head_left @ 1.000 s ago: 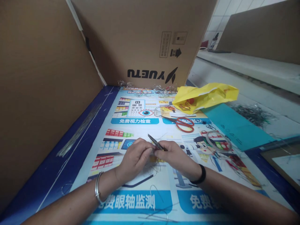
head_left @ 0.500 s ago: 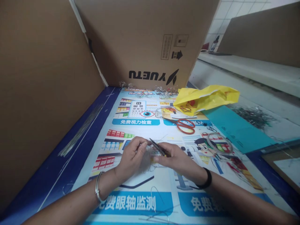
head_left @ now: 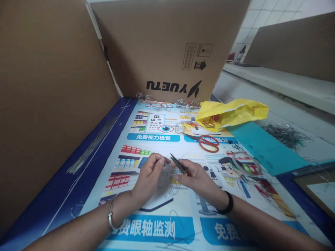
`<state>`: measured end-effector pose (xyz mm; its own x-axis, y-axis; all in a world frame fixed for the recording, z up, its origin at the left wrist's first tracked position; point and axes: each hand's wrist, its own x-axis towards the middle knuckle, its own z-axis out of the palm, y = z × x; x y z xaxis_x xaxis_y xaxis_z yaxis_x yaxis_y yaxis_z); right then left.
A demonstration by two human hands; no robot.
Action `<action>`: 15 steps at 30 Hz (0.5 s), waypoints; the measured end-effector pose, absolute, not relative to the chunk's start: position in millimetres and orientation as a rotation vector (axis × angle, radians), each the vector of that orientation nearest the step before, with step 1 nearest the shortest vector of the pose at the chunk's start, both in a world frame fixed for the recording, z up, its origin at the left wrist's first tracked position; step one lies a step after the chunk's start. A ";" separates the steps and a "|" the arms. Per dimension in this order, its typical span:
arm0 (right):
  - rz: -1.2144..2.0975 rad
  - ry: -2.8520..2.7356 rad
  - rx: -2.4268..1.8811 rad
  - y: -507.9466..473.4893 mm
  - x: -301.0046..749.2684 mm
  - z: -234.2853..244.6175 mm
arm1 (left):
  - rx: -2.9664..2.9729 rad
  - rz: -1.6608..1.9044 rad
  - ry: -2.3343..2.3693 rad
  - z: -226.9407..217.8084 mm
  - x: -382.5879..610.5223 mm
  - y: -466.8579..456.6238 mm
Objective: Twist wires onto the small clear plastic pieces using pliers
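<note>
Poster (head_left: 187, 209) beneath, pliers (head_left: 178, 163) in right fingers (head_left: 190, 165)

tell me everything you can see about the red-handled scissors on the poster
The scissors have two red loop handles, apparently plastic-coated, and dark, pointed, metallic-looking blades that appear closed or nearly so. They lie on the printed poster, blades toward the left, handles toward the right, just nearer the wearer than the yellow bag. Neither the left hand nor right hand touches them.
</note>
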<state>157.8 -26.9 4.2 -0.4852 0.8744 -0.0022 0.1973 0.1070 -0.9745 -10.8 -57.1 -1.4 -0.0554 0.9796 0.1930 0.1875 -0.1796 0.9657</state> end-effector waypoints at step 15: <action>1.259 -1.806 -1.141 -25.5 158.6 -6.3 | 1.589 1.261 1.269 -8.4 -13.4 -53.1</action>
